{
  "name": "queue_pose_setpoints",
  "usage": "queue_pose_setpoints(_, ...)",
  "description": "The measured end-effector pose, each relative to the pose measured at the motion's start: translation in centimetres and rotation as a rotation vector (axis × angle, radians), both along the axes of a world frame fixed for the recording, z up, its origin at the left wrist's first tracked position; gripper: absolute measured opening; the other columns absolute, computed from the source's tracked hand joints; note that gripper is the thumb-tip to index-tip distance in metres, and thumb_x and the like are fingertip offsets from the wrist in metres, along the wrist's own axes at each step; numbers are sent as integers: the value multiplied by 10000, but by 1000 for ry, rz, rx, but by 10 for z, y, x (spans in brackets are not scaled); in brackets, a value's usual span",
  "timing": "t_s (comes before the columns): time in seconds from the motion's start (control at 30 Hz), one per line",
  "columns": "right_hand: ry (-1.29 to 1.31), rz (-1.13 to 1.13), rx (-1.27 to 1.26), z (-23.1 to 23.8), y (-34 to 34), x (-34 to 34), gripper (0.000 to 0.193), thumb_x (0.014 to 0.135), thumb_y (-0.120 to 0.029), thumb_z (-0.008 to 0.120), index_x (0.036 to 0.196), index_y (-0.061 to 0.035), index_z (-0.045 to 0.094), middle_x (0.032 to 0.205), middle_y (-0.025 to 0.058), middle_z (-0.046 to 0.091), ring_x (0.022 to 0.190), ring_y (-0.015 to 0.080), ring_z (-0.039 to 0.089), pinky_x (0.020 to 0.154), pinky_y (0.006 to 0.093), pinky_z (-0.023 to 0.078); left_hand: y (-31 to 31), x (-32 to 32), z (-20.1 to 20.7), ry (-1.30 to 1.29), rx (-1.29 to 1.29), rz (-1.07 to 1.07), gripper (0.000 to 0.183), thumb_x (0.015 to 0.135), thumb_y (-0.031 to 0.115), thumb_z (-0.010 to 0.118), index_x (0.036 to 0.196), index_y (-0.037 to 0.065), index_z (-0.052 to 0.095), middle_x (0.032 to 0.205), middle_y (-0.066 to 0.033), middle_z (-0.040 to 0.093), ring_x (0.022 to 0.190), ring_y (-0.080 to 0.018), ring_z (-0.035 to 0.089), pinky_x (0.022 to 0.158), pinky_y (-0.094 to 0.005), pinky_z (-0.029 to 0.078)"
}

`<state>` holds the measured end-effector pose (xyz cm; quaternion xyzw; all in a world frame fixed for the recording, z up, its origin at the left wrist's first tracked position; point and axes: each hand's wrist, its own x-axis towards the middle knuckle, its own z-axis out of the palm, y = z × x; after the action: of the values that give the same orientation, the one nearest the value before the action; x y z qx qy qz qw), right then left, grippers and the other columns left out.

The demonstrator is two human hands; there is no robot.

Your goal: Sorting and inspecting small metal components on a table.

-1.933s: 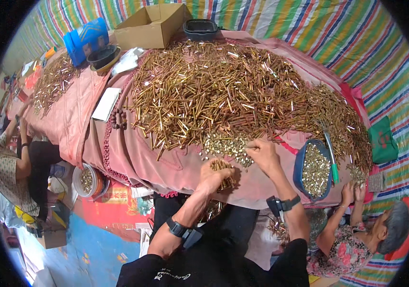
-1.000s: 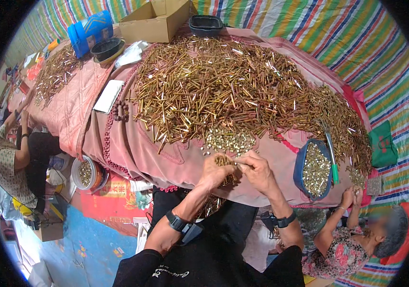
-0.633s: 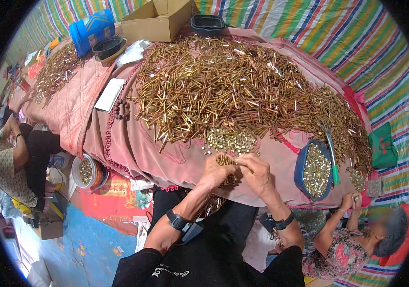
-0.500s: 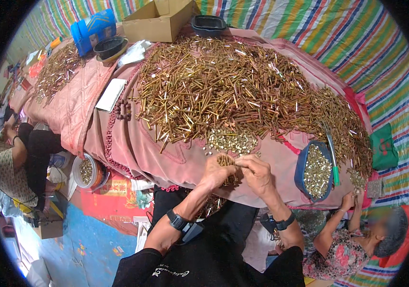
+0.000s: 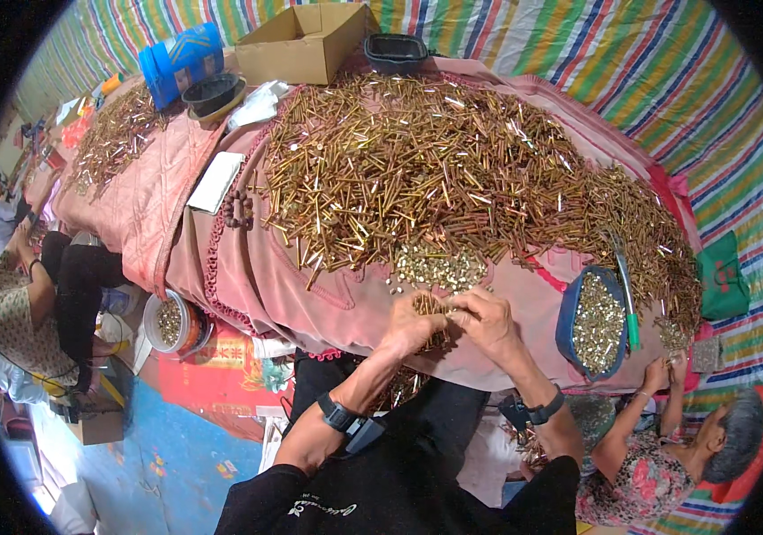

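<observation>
A bundle of thin brass-coloured metal rods (image 5: pixel 434 323) stands upright in my left hand (image 5: pixel 406 326), whose fingers wrap round it at the near edge of the cloth-covered table. Close against the bundle's top, my right hand (image 5: pixel 488 321) is closed in a pinch; whatever its fingertips hold is too small to make out. Just beyond both hands lies a little heap of short, shiny brass-coloured pieces (image 5: pixel 440 267). Behind that spreads a large pile of loose rods (image 5: pixel 408 169).
Right of my hands stands a blue tub (image 5: pixel 563 343) of small pieces, beside a green-handled tool (image 5: pixel 633 332). A cardboard box (image 5: pixel 283 61), black tray (image 5: pixel 396 64) and blue bucket (image 5: pixel 181 67) stand at the back. Co-workers sit left (image 5: pixel 20 321) and right (image 5: pixel 644 473).
The whole view has shifted slightly. My left hand keeps the bundle, and my right fingers stay pinched beside its top with a small change in their pose.
</observation>
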<state>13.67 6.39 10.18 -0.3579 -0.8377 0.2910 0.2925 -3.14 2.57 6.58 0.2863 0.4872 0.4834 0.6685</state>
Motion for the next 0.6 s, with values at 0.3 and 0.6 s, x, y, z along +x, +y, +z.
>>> queue_pose_setpoints(0.3,-74,-29,-18,-1,-4,1,156,835,-110,689,930,9,656,839,131,640,780,258,649,660,333,501,1,2,-9,71,59,-17,237,714,-21,727,926,-5,619,795,-80,667,661,-167,638,607,-311,546)
queue_pose_setpoints(0.6,85,-17,141,-16,-3,-1,229,806,-171,764,848,17,639,790,113,633,659,179,617,592,312,482,0,2,-4,23,38,-1,233,704,-37,725,909,1,620,778,-54,654,674,-149,619,607,-304,536)
